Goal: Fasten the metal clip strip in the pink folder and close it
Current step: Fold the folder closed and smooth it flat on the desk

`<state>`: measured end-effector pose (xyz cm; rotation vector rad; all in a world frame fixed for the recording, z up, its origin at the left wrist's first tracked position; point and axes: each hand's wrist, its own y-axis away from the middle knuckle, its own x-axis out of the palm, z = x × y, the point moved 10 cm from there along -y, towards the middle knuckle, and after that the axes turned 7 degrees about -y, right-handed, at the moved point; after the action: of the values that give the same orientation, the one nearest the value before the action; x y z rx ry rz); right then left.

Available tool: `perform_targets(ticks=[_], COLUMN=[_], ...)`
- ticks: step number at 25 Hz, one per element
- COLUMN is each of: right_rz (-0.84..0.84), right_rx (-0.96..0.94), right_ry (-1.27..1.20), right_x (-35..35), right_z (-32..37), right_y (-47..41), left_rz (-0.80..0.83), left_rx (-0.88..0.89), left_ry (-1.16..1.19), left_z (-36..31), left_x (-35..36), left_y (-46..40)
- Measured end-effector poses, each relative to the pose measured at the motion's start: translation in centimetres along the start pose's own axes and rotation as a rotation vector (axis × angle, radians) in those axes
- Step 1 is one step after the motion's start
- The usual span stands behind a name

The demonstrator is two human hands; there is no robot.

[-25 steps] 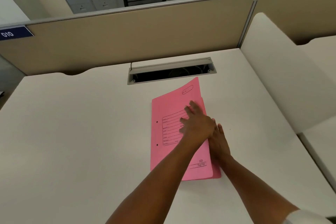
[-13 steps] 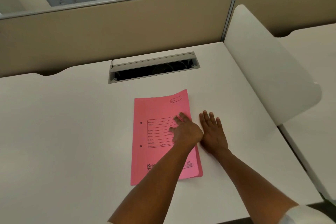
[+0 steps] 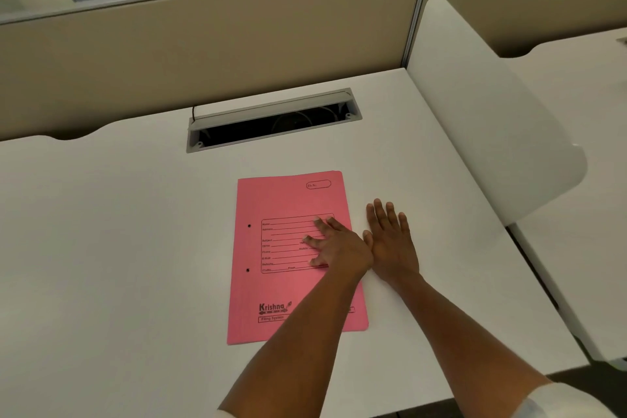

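The pink folder (image 3: 285, 200) lies shut and flat on the white desk (image 3: 118, 248), printed cover up, with two punch holes near its left edge. My left hand (image 3: 339, 248) rests palm down on the cover's right half, fingers spread over the printed form. Flat on the bare desk just right of the folder's edge lies my right hand (image 3: 393, 241), fingers apart, its thumb side touching my left hand. Neither hand holds anything. The metal clip strip is not visible.
An open cable slot (image 3: 271, 122) with a raised grey lid sits in the desk behind the folder. A beige partition (image 3: 203, 44) runs along the back. A white curved divider panel (image 3: 481, 119) stands at the desk's right edge.
The cover has dropped flat and the folder is now shut. My right hand came out from under my left and settled on the desk beside the folder. The view tilted.
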<state>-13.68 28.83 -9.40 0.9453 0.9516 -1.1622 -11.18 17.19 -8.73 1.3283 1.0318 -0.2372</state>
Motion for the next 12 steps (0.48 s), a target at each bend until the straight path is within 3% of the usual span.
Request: perform_targets(ticks=[6, 9, 12], right_rz=[0.017, 0.027, 0.021], right_rx=[0.039, 0.15, 0.21], right_ry=[-0.044, -0.091, -0.144], right_x=[0.0, 0.1, 0.2], right_z=[0.1, 0.8, 2.0], right_y=[0.3, 0.3, 0.6], left_rz=[-0.025, -0.183, -0.349], left_rx=[0.055, 0.164, 0.277], left_ry=[0.004, -0.098, -0.037], left_z=[0.3, 0.7, 2.2], left_x=[-0.8, -2.8, -5.8], left_y=[0.6, 1.0, 1.2])
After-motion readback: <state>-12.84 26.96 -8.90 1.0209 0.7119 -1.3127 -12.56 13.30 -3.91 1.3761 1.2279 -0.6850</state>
